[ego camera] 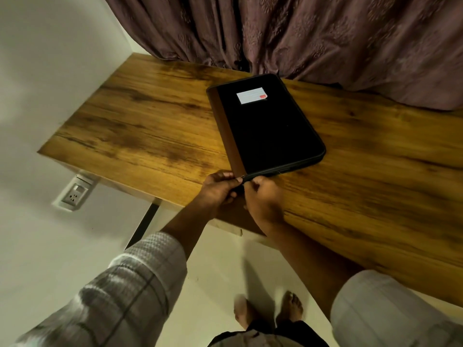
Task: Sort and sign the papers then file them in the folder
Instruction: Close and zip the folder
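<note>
both hands (241,190) pinch folder (268,126) corner (zipped)

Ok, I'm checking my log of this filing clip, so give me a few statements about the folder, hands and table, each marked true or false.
1. The folder lies closed on the table. True.
2. The left hand and right hand hold the folder's near corner. True.
3. Loose papers are spread on the table. False: none are visible there.
4. The white label lies on the table beside the folder. False: it is on the folder's black cover.
5. A curtain hangs behind the table. True.
</note>
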